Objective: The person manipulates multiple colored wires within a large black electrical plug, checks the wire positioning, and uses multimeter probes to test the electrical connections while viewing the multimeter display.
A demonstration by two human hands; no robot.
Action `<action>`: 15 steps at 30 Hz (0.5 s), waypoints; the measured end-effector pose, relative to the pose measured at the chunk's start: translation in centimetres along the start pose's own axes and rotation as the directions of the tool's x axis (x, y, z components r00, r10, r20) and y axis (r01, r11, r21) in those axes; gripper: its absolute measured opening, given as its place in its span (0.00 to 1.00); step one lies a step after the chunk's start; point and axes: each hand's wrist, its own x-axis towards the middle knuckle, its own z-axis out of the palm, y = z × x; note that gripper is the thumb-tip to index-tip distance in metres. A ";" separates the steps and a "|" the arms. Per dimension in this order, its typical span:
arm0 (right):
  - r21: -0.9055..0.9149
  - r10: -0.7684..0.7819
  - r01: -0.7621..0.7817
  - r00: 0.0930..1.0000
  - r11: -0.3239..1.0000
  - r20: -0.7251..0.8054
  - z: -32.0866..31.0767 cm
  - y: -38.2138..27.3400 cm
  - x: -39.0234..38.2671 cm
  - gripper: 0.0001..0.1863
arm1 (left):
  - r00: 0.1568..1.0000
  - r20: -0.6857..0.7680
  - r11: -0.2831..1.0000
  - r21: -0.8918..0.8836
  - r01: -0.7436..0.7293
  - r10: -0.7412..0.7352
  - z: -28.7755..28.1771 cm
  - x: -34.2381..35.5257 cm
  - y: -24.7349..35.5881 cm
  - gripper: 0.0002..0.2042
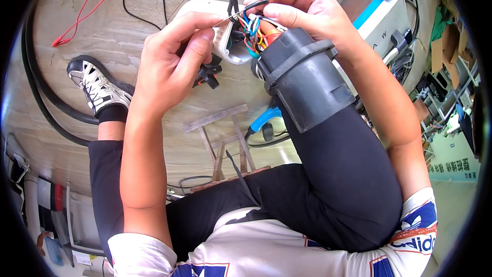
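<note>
A large black cylindrical plug housing (312, 84) rests tilted on my raised right thigh. From its upper end comes a bundle of coloured wires (259, 33), some blue, orange, red and white. Just left of it is a white plastic shell (221, 46) with an open end. My left hand (177, 59) pinches a thin shiny strand (225, 21) that runs toward the bundle. Above the wires, my right hand (307, 10) has its thumb and forefinger closed around a short black-sleeved wire end (256, 4). A black clip-like piece (209, 74) shows below my left fingers.
A small wooden stool frame (220, 138) stands on the floor below, beside a blue-and-black handle (265, 119). Red test leads (77, 23) and thick black cables (38, 90) lie at left. A white case (382, 20) stands at upper right, with cluttered shelves (456, 87) beyond.
</note>
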 end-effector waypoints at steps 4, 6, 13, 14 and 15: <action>-0.013 -0.012 0.012 1.000 1.000 -0.008 0.3 -0.2 0.2 0.11 | 1.000 -0.010 0.999 0.024 -0.029 0.029 0.3 0.2 0.4 0.11; -0.004 0.036 -0.035 0.994 0.999 0.100 -0.4 -0.1 0.4 0.14 | 1.000 -0.015 0.998 0.049 -0.025 0.025 0.5 0.2 0.8 0.11; -0.076 0.039 -0.045 0.996 0.996 -0.079 1.4 -1.4 0.6 0.06 | 0.996 0.078 0.995 -0.085 0.045 -0.038 -0.6 0.0 1.0 0.12; -0.086 -0.014 0.005 0.995 0.996 -0.098 1.3 -0.8 0.6 0.11 | 0.989 0.128 0.991 -0.097 0.091 -0.078 -1.4 -0.1 0.9 0.13; -0.069 -0.020 0.012 0.993 0.998 -0.113 1.3 -0.7 0.4 0.11 | 0.977 0.178 0.984 -0.110 0.138 -0.117 -2.0 -0.2 0.8 0.13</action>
